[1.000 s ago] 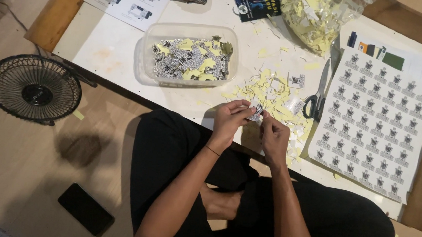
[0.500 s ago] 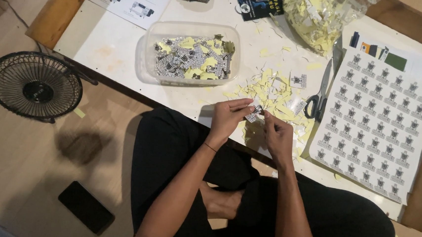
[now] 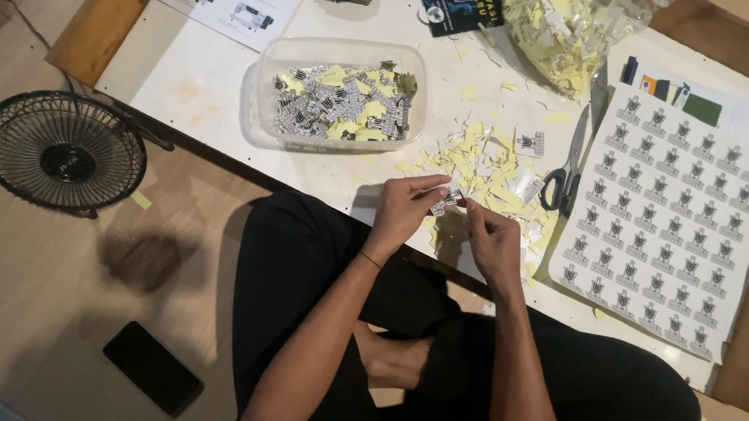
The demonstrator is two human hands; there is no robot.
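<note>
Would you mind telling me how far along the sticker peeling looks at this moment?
Done: peeled stickers fill the clear tub, yellow backing scraps litter the table. In hand: left hand and right hand pinch one small sticker. Left: a full sticker sheet beside the scissors.

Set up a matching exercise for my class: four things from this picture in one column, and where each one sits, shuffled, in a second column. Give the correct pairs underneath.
Things:
1. small black round wire-caged fan
2. black flat rectangular phone
3. black-handled metal scissors
4. clear rectangular plastic tub of cut-out stickers

Places:
A. on the white table, beside the printed sticker sheet
B. on the wooden floor, lower left, near the person's leg
C. on the white table, beyond the left hand
D. on the wooden floor, left of the table edge

Pairs: 1-D, 2-B, 3-A, 4-C
</note>
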